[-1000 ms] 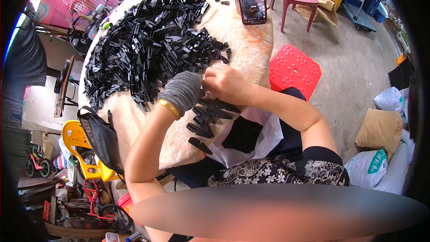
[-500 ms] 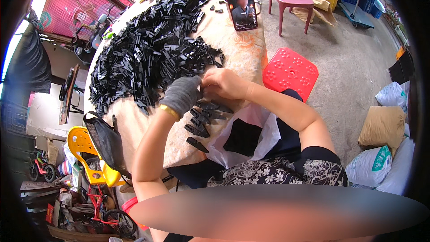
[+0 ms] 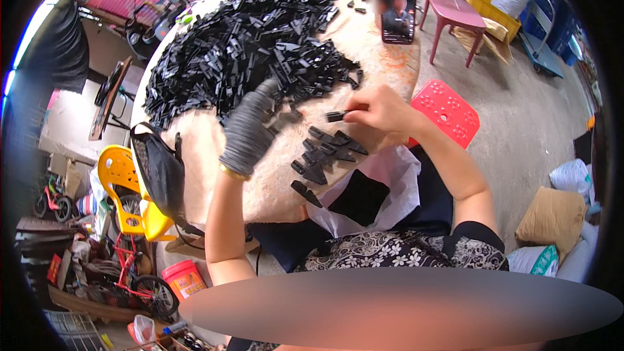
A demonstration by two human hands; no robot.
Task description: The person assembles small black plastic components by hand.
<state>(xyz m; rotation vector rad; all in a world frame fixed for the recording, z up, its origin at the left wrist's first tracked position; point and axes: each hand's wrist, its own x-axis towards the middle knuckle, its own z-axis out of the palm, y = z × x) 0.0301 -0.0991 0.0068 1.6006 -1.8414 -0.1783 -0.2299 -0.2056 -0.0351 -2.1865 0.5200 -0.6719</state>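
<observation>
A wide heap of small black plastic clip-like parts covers much of the cloth-topped table. My left hand, in a grey glove, is at the heap's near edge. Motion blurs it, but its fingers look stretched out with the thumb apart, and I see nothing held. To the right, my bare right hand pinches a small black plastic part just above the cloth. Below it lies a small group of black wedge-shaped pieces, near the table's front edge.
An opened white plastic bag with a dark inside rests at my lap. A phone stands at the table's far right. A red stool is beside the table, a dark red chair beyond. A black bag hangs by a yellow chair.
My hands, close together before, have separated. The left has turned toward the heap; the right has moved right and now shows a black part. The whole view has shifted slightly.
</observation>
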